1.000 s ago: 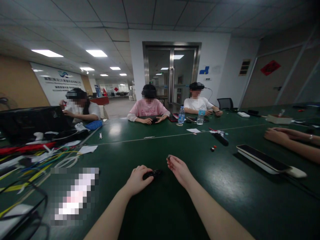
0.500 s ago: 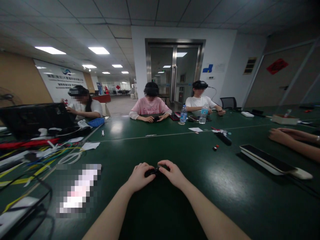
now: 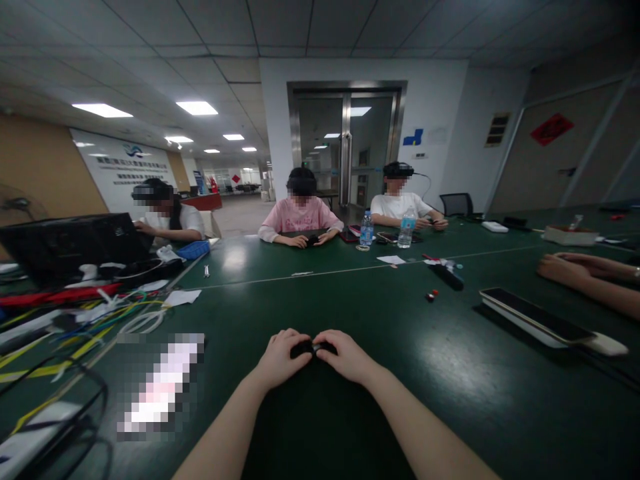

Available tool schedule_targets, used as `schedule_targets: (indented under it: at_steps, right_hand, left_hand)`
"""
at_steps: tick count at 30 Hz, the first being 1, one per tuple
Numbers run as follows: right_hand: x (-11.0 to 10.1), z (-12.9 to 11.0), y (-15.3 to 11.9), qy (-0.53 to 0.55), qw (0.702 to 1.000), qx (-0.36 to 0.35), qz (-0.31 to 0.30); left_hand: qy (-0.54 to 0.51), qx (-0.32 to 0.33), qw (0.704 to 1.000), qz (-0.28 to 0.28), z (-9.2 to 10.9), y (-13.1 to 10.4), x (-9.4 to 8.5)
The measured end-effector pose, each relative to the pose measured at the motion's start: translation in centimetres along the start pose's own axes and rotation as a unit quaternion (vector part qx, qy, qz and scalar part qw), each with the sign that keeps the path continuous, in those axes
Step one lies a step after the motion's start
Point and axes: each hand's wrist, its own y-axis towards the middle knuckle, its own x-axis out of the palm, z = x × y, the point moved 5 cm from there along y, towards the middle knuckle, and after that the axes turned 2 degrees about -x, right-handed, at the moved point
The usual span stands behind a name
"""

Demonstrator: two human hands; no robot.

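In the middle of the head view, both my hands meet over a small black object [image 3: 301, 348] just above or on the green table [image 3: 320, 427]. My left hand [image 3: 283, 358] is closed, thumb and fingers curled around the object's left part. My right hand [image 3: 345, 357] is closed too, its fingers bent over a dark part on the right side. A small greyish bit shows between the fingertips. The fingers hide most of the object, so its kind and whether it is one piece or two cannot be made out.
A blurred-out phone-like shape [image 3: 163, 383] lies left, near tangled cables [image 3: 65, 357]. Right are a dark flat device [image 3: 540, 317] and another person's hands [image 3: 565, 270]. Three people sit across, near two water bottles [image 3: 407, 230]. A black case [image 3: 75, 243] stands far left.
The fingers of my right hand have come down and curled over the right part of the object. My left hand stays nearly in place. The camera view has shifted slightly.
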Motion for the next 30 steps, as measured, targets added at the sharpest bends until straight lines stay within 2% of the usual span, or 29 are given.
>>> schedule_targets:
  at_steps: [5, 10, 14, 19, 30]
  right_hand:
    - [-0.1, 0.3, 0.1, 0.010, 1.000, 0.020, 0.002]
    - [-0.5, 0.9, 0.3, 0.017, 0.997, 0.071, 0.021]
    - [-0.8, 1.5, 0.5, 0.022, 0.997, 0.061, 0.038]
    - [-0.9, 1.9, 0.8, -0.043, 0.996, 0.059, 0.045]
    - [-0.4, 2.0, 0.4, -0.160, 0.985, 0.055, 0.020]
  left_hand:
    - [-0.001, -0.003, 1.000, -0.004, 0.0, 0.0, 0.1]
    - [-0.009, -0.015, 1.000, -0.014, -0.1, 0.0, 0.0]
    - [-0.011, -0.021, 1.000, -0.015, -0.2, 0.0, 0.0]
    - [-0.004, -0.022, 1.000, 0.004, -0.5, 0.1, 0.3]
    - [0.004, -0.018, 1.000, 0.022, -1.2, 0.2, 0.8]
